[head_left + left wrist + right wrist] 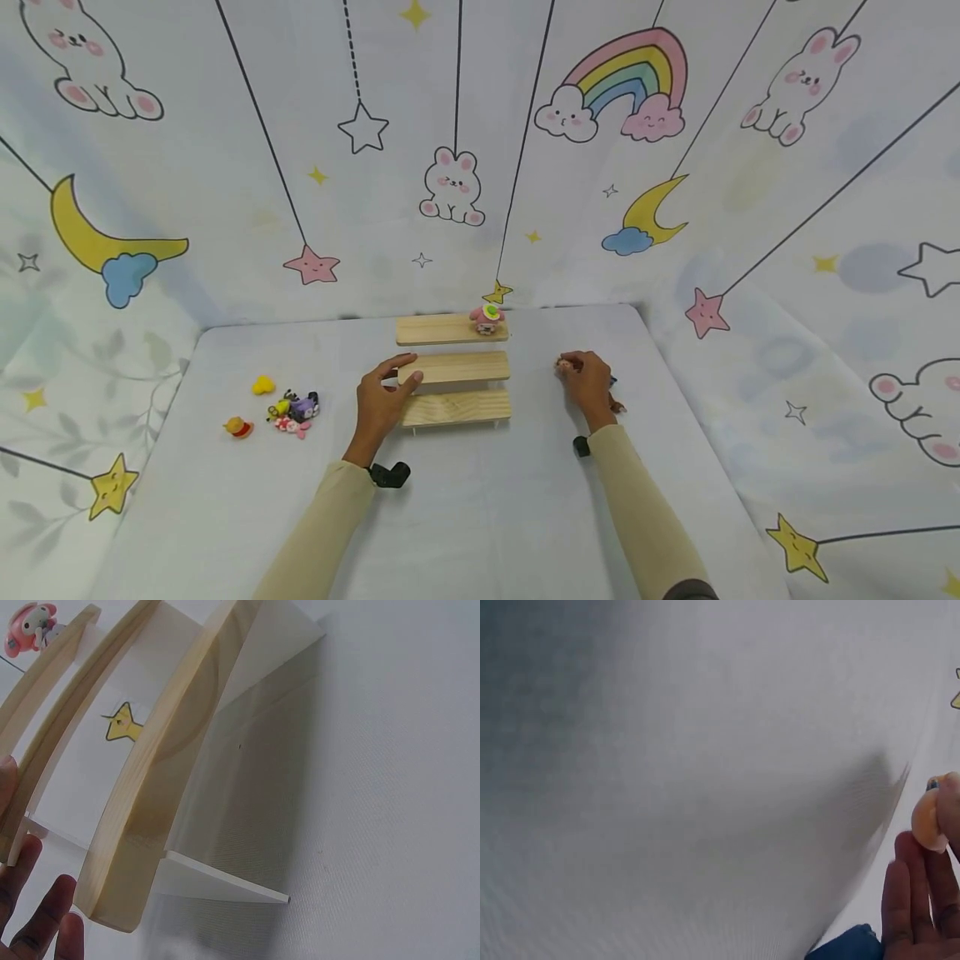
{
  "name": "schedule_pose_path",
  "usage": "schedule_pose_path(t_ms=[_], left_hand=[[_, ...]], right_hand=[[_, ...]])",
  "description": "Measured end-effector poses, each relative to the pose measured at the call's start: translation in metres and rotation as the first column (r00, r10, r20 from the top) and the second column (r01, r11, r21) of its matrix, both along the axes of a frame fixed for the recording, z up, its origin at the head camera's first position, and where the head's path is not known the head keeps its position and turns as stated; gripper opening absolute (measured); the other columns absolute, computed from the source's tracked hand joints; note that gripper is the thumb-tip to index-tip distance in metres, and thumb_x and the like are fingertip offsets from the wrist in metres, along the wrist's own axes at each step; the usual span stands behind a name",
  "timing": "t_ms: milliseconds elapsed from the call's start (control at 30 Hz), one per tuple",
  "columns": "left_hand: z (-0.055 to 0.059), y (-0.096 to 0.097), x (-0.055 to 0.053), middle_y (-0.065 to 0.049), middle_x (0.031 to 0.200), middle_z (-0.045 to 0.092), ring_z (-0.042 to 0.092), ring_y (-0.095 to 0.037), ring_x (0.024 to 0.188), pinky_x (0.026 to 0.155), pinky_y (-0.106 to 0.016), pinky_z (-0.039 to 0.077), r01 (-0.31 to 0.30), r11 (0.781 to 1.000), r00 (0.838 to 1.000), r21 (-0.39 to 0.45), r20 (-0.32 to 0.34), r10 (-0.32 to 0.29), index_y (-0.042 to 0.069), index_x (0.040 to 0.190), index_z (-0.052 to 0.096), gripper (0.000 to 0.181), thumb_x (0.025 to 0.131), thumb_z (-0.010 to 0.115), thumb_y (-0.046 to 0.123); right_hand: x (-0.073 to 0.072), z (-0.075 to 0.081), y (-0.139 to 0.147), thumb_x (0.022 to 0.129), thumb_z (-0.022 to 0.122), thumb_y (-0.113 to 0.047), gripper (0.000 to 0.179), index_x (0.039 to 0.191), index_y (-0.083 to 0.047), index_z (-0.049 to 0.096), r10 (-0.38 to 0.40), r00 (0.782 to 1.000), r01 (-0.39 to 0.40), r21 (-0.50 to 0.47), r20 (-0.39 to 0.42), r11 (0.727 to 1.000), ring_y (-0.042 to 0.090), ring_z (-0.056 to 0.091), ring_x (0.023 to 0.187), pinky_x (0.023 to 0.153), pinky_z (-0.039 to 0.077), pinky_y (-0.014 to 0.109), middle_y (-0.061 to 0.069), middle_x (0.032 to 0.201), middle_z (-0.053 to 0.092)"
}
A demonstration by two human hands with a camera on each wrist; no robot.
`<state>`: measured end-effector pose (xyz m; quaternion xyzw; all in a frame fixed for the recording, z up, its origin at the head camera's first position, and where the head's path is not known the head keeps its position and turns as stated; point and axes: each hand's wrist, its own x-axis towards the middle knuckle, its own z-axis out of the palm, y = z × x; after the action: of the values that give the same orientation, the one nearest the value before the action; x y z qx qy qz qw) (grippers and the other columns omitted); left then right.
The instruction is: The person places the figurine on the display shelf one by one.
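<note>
A three-tier wooden shelf (pixel 457 408) with white supports stands in the middle of the table. My left hand (pixel 381 404) holds the left end of its middle board (pixel 465 367) between thumb and fingers. On the top board (pixel 435 330), toward its right end, stands a pink-hooded figurine (pixel 487 319), also visible in the left wrist view. Right of the shelf, my right hand (pixel 587 383) pinches a small figurine, whose rounded peach-coloured part (pixel 928 821) shows in the right wrist view; the rest is hidden by fingers. A brown figurine (pixel 617 406) lies beside that hand, partly covered.
At the left of the table lie a cluster of small figurines (pixel 292 408), a red-and-yellow figurine (pixel 238 427) and a yellow piece (pixel 263 385). Behind the table hangs a printed cloth (pixel 375 217). In the right wrist view, a dark blue object (pixel 847 945) shows low down.
</note>
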<state>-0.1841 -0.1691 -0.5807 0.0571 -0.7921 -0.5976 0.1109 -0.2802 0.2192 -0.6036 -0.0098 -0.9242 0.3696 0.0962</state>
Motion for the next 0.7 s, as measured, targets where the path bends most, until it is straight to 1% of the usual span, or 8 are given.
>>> schedule_pose_path(t_ms=[167,267,367,567,700], left_hand=[[0.000,0.000,0.000,0.001,0.143,0.070,0.062,-0.028,0.125,0.094,-0.044,0.051,0.001,1.000,1.000,-0.002,0.001,-0.001,0.028,0.131,0.077,0.041,0.093,0.084,0.041],[0.000,0.000,0.000,0.001,0.143,0.070,0.062,-0.028,0.125,0.094,-0.043,0.051,0.000,1.000,1.000,-0.003,0.002,0.000,0.028,0.131,0.077,0.041,0.093,0.084,0.042],[0.000,0.000,0.000,0.001,0.142,0.070,0.062,-0.028,0.124,0.093,-0.043,0.051,-0.002,1.000,1.000,-0.005,0.003,0.002,0.029,0.130,0.077,0.040,0.093,0.083,0.042],[0.001,0.000,0.000,0.001,0.142,0.070,0.062,-0.028,0.124,0.093,-0.043,0.051,-0.001,1.000,1.000,-0.003,-0.002,0.001,0.029,0.130,0.077,0.039,0.094,0.083,0.042],[0.001,0.000,0.000,0.001,0.142,0.070,0.062,-0.028,0.124,0.093,-0.043,0.051,0.000,1.000,1.000,-0.006,-0.005,0.000,0.029,0.130,0.077,0.039,0.094,0.082,0.042]], right_hand=[[0.002,0.005,-0.002,0.099,0.078,-0.016,0.023,0.120,-0.006,0.078,0.016,1.000,-0.017,-0.052,-0.018,0.998,0.034,0.071,0.104,0.091,0.057,0.049,0.018,0.116,0.072],[0.002,0.007,-0.004,0.099,0.077,-0.020,0.023,0.119,-0.008,0.078,0.007,1.000,-0.009,-0.078,-0.022,0.997,0.032,0.071,0.101,0.086,0.057,0.045,0.015,0.115,0.072],[0.003,0.010,-0.005,0.101,0.075,-0.024,0.023,0.120,-0.011,0.079,-0.001,1.000,-0.002,-0.094,-0.026,0.996,0.029,0.070,0.100,0.081,0.056,0.038,0.013,0.116,0.071],[0.008,0.022,-0.012,0.102,0.074,-0.030,0.023,0.120,-0.016,0.079,0.000,1.000,-0.003,-0.154,-0.016,0.988,0.026,0.070,0.095,0.073,0.054,0.033,0.010,0.117,0.070],[0.012,0.030,-0.016,0.101,0.074,-0.034,0.024,0.120,-0.021,0.079,0.008,1.000,-0.010,-0.167,-0.017,0.986,0.022,0.069,0.094,0.073,0.053,0.033,0.006,0.116,0.069]])
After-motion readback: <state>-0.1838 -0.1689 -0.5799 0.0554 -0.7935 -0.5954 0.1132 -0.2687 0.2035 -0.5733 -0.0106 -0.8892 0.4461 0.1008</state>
